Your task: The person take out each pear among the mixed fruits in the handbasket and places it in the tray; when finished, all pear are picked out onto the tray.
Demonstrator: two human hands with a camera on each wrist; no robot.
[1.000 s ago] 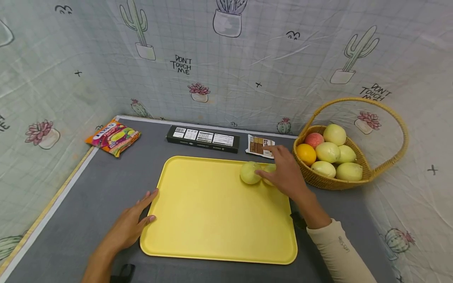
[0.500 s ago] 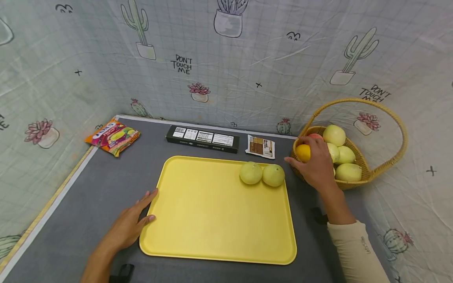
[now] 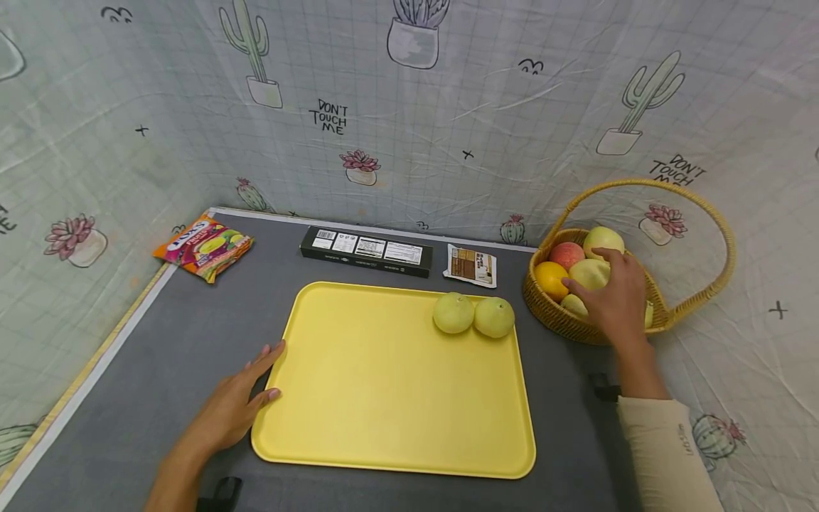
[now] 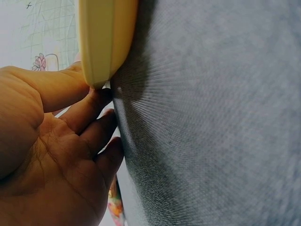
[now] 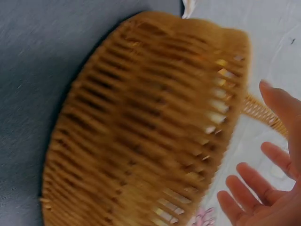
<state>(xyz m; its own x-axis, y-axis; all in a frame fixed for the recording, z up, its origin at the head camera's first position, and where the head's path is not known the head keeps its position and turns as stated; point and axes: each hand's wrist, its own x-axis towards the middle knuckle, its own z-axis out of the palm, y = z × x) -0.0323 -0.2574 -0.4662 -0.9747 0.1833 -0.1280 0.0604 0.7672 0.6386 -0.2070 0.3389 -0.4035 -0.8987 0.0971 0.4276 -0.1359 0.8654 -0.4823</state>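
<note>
My right hand [image 3: 617,299] hovers over the wicker basket [image 3: 566,323], fingers spread and nothing held; it hides some of the fruit. In the right wrist view its open fingers [image 5: 254,181] show beside the basket's woven side. Inside lie a red peach-like fruit [image 3: 566,256], an orange [image 3: 551,279] and several pale yellow-green fruits [image 3: 590,273]. My left hand [image 3: 227,412] touches the left edge of the yellow tray [image 3: 390,391] with straight fingers. The left wrist view has its thumb [image 4: 66,89] against the tray's rim. Two round pale green fruits [image 3: 453,313] sit side by side at the tray's back right.
Behind the tray lie a long black box [image 3: 366,251] and a small brown-and-white packet [image 3: 470,266]. A colourful snack bag [image 3: 205,247] lies at the table's back left. The basket's tall handle [image 3: 723,242] arches up at the right. A printed cloth hangs behind and beside the table.
My right hand has left the pale green fruit at the tray's back right corner and moved right, over the basket. My left hand has stayed at the tray's edge.
</note>
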